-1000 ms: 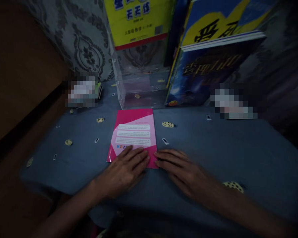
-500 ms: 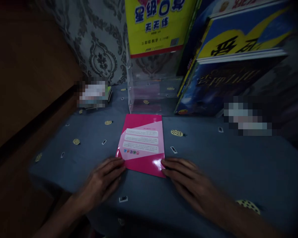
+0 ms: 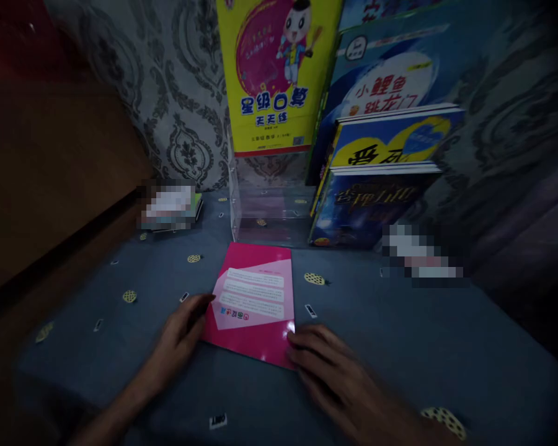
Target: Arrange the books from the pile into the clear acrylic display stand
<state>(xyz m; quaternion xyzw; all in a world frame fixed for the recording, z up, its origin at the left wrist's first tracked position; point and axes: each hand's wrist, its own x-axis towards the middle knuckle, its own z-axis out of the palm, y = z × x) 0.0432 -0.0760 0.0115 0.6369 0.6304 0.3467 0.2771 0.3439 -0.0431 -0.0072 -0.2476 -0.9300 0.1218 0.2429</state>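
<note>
A thin pink booklet [image 3: 255, 303] with white text strips lies flat on the blue patterned cloth [image 3: 400, 334] in front of me. My left hand [image 3: 179, 337] rests at the booklet's left edge, fingers curled against it. At the near right corner my right hand [image 3: 328, 368] touches the booklet with its fingers stretched out. Whether either hand grips the booklet is hard to tell in the dim light.
A clear acrylic stand [image 3: 270, 207] holds a yellow book [image 3: 279, 74] upright behind the booklet. Blue books [image 3: 376, 192] lean against the patterned wall to its right. A small stack [image 3: 170, 207] lies at the back left; a brown wooden surface [image 3: 41, 186] borders the left.
My left hand slid off the booklet's cover to its left edge. My right hand stayed at the near right corner. The view tilted upward, showing more of the upright books.
</note>
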